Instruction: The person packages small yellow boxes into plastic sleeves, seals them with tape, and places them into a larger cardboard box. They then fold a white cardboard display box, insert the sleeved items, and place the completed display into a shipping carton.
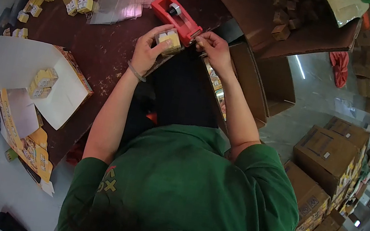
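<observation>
My left hand [147, 51], with a band at its wrist, is closed around a small yellow-and-white cube-shaped box [169, 39], which looks wrapped in clear plastic. Just beyond it, a red tape dispenser [177, 17] lies at a slant on the dark red table [108, 49], a roll of tape [175, 10] inside it. At the dispenser's near end, my right hand [215, 51] pinches the end of the tape between thumb and forefinger; the tape itself is barely visible.
Clear plastic sleeves [122, 6] lie left of the dispenser, near more yellow-and-white boxes [85, 5]. An open white-lined carton [64, 90] holds several boxes at left. Brown cardboard cartons [253, 73] stand beside my right arm, and stacked cartons [328, 151] fill the right side.
</observation>
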The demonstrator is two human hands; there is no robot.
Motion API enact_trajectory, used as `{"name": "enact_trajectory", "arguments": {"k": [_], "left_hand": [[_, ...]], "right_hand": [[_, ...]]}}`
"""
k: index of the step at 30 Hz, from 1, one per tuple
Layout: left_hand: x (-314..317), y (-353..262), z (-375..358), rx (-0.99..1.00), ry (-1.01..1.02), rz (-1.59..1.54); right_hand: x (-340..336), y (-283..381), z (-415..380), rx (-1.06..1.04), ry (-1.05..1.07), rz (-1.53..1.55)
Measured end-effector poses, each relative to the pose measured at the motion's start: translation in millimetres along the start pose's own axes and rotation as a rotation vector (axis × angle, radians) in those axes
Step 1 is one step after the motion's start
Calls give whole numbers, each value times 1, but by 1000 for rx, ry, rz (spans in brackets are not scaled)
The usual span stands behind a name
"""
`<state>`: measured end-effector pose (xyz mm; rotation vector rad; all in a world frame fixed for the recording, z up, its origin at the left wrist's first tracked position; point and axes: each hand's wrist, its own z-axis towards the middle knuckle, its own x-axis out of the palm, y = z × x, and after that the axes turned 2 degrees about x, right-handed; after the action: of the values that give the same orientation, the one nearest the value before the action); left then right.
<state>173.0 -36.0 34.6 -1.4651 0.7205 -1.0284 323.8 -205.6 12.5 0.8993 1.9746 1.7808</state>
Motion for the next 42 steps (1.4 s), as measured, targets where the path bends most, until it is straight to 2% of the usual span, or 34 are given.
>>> {"name": "enact_trajectory", "arguments": {"k": [5, 7, 10, 11, 13, 17, 20, 21, 23, 24, 26, 27, 28, 29, 30, 31, 33, 34, 36, 37, 38, 40, 42], "left_hand": [[5, 2, -8, 53, -176, 6], [-1, -1, -12, 63, -156, 127], [-1, -3, -16, 15, -182, 149], [-2, 2, -17, 58, -185, 188], [0, 7, -17, 87, -241, 118], [-6, 6, -18, 87, -221, 218], [-9, 1, -18, -17, -301, -13], [-10, -2, -22, -2, -296, -59], [-16, -1, -38, -55, -325, -570], [-14, 3, -47, -82, -341, -665], [-10, -4, -59, -22, -349, -624], [-8, -6, -61, 11, -352, -605], [-21, -1, -57, 110, -338, -412], [-25, -10, -51, 129, -295, -163], [-27, -19, -45, 144, -252, 84], [-24, -21, -32, 131, -122, 105], [-22, -21, -18, 127, 25, 356], [-32, -7, -12, 111, 2, 297], [-31, -10, -11, 115, 17, 291], [-28, -10, -11, 111, 30, 285], [-19, -13, -7, 134, 61, 239], [-10, -14, 2, 102, 178, 350], [-9, -5, 7, 95, 171, 353]], "right_hand": [[-5, -11, -1, 6, -107, -274], [3, -19, -18, -3, -81, -199], [54, 27, -40, -93, 69, 80], [66, 29, -39, -136, 84, 40], [84, 29, -33, -206, -64, -249], [88, 12, -23, -136, -86, -226], [88, 11, -32, -86, -128, -680], [90, -1, -36, -74, -150, -747], [99, -14, -47, -218, -211, -741], [104, -17, -50, -195, -166, -388], [106, -2, -44, -182, -99, -45], [96, 19, -46, -152, -36, -79], [90, 48, -45, -356, -41, -425], [85, 63, -43, -551, -44, -774], [83, 60, -34, -615, 19, -910], [83, 53, -28, -641, 57, -921], [83, 45, -15, -719, 127, -942], [76, 57, -12, -754, 68, -866], [45, 64, 1, -603, -233, -1009], [30, 59, 10, -423, -270, -1071], [19, 50, 19, -306, -156, -896], [6, 39, 35, -87, 57, -538], [8, 29, 33, -316, -120, -647]]}}
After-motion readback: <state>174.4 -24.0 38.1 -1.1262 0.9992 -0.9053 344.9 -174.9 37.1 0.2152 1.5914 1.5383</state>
